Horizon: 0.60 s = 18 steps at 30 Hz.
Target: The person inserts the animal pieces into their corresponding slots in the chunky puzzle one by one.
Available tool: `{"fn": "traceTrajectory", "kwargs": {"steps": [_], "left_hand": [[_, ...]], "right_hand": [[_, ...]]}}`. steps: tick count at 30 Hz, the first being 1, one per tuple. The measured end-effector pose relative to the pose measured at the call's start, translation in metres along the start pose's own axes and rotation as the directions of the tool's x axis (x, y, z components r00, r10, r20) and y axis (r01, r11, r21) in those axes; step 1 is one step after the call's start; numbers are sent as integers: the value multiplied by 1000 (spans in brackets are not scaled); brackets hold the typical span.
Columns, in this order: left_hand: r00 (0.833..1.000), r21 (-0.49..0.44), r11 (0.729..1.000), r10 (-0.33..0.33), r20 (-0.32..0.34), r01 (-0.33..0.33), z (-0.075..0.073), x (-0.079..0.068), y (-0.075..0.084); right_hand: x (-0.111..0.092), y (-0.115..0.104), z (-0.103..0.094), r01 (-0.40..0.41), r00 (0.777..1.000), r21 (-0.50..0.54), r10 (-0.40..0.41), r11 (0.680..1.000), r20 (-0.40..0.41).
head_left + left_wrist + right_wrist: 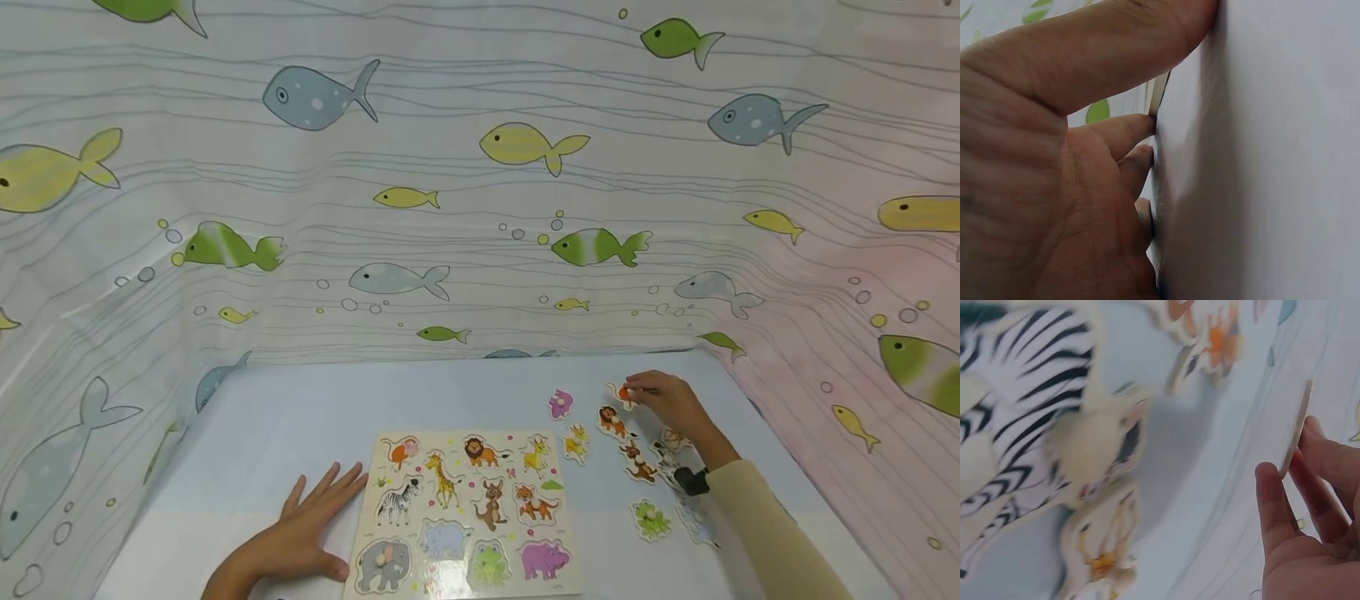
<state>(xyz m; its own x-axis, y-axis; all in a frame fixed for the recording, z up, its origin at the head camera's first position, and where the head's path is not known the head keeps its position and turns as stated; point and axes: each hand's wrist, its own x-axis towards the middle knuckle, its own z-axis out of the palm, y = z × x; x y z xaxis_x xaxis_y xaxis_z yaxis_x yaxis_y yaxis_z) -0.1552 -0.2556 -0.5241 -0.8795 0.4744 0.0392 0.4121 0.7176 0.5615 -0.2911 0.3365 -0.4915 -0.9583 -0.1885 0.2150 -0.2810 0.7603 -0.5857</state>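
Observation:
My right hand (672, 406) pinches a small wooden monkey puzzle piece (618, 392), orange with a curled tail. In the right wrist view this piece (1297, 425) appears edge-on between the fingertips and thumb. My left hand (303, 525) rests on the table with fingers spread, beside the left edge of the wooden animal puzzle board (468, 510). The left wrist view has the hand (1100, 187) low against the white surface, fingertips by the board's edge. A grey elephant piece (382, 567) with a knob sits in the board's lower left corner.
Right of the board lie loose pieces: a purple hippo (560, 405), a yellow goat (576, 443), a lion (615, 422), a kangaroo (637, 462), a frog (651, 520) and a zebra (1035, 406). A fish-patterned sheet (465, 175) surrounds the table.

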Motion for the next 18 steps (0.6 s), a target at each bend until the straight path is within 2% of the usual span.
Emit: {"fn": "traceTrajectory", "kwargs": {"steps": [8,18], "left_hand": [[1000,-4,1000,-19,3,19,-2,-1,-1],[999,-14,1000,-27,19,27,-2,-1,-2]], "right_hand": [[6,-37,3,13,998,49,-16,999,66],[16,-73,16,59,992,49,-64,997,110]]}}
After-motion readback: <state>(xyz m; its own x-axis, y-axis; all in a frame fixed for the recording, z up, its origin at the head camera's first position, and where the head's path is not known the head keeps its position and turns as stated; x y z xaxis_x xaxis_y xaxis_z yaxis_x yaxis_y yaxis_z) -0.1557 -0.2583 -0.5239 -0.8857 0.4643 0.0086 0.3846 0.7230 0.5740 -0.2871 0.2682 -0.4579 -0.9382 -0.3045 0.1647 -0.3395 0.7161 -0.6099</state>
